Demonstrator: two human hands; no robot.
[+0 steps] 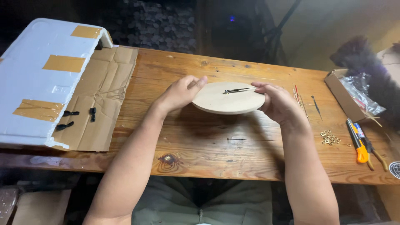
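Above the wooden table [233,146], the left hand [180,93] and right hand [278,103] grip the round wooden disc [223,100] by its edges, fingers curled closed, the thin clock hands [238,90] being fitted at its centre and needing careful pressing.

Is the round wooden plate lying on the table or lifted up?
Lifted up. Both hands grip the round wooden disc by its edges, and its shadow falls on the table beneath.

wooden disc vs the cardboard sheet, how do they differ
The wooden disc is round and pale; the cardboard sheet is rectangular, brown and creased. The disc is held up by the left hand and right hand; the cardboard lies flat on the table, untouched.
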